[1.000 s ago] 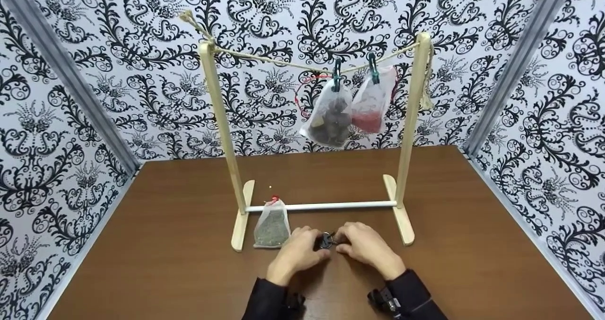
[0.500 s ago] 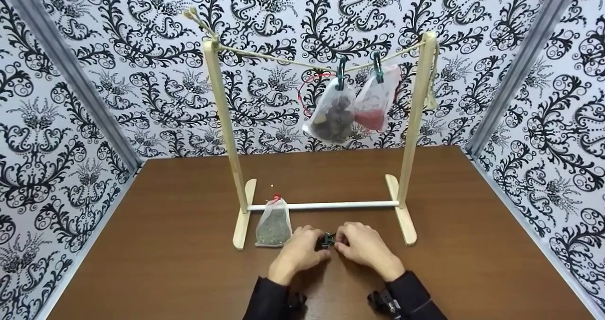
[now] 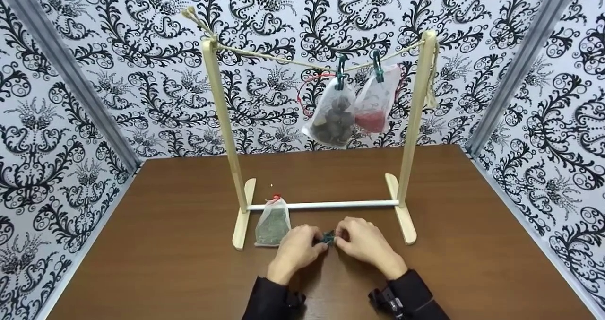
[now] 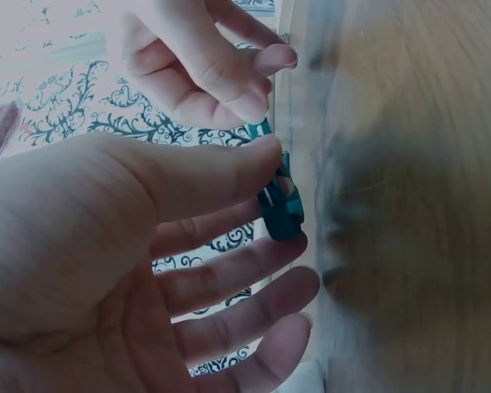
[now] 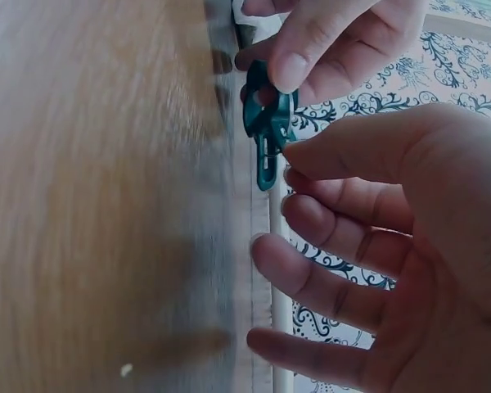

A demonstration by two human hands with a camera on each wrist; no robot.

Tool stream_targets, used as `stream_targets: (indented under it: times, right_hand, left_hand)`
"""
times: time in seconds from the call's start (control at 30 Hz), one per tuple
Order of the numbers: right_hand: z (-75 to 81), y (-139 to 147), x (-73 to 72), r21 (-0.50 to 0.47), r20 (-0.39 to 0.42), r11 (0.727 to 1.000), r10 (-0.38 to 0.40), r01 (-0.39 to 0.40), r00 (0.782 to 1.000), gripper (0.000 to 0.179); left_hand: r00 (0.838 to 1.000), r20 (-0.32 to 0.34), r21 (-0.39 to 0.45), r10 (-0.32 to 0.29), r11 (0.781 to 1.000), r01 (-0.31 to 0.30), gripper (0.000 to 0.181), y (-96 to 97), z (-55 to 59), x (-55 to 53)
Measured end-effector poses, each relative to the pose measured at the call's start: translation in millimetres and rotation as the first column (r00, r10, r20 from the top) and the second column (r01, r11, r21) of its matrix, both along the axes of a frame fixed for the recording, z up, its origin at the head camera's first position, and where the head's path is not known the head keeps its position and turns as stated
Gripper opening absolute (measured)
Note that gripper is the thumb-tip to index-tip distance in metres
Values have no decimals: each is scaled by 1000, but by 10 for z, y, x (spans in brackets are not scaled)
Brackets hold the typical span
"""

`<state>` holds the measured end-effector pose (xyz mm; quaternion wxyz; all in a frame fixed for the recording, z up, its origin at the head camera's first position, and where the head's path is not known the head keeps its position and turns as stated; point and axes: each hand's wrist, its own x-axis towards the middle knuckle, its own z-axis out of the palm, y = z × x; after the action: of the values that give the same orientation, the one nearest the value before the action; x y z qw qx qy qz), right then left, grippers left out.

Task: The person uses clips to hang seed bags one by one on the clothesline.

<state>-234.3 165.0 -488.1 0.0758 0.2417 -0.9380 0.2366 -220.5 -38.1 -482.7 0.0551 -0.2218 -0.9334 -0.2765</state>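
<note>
A dark green clothespin (image 3: pixel 328 237) is held between both hands just above the table, in front of the rack. My left hand (image 3: pixel 298 249) pinches one end of it; in the left wrist view that thumb lies across the clothespin (image 4: pixel 280 214). From the other side my right hand (image 3: pixel 365 243) pinches it with thumb and fingertips. The right wrist view shows the clothespin (image 5: pixel 259 110) side-on, its slim end pointing down, with the right hand's other fingers spread loosely. Left of my left hand lies a mesh bag (image 3: pixel 273 226) of greenish-grey filling, tied with red string.
A wooden rack (image 3: pixel 221 121) with a white crossbar (image 3: pixel 340 204) carries a sagging rope (image 3: pixel 269 58). Two green clothespins hold up a bag of dark lumps (image 3: pixel 333 124) and a bag with red filling (image 3: pixel 372 120). Patterned walls surround the brown table (image 3: pixel 156 244).
The clothespin has turned between my fingers and now shows more of its green side. My right hand has lifted slightly. Both hands otherwise stay in place; the bags have not been moved.
</note>
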Motion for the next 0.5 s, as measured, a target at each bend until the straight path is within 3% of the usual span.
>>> stream_targets:
  times: [0.23, 0.37, 0.5]
  right_hand:
    - [77, 85, -42, -94, -55, 994, 53, -57, 997, 5]
    - [117, 156, -56, -169, -91, 978, 105, -119, 990, 25]
    - [136, 216, -57, -187, -90, 965, 170, -185, 981, 46]
  left_hand:
    - [997, -66, 88, -39, 995, 44, 8, -61, -7, -54]
    - [990, -102, 160, -101, 980, 117, 8, -118, 19, -92]
    - [984, -88, 228, -157, 958, 174, 8, -170, 53, -109]
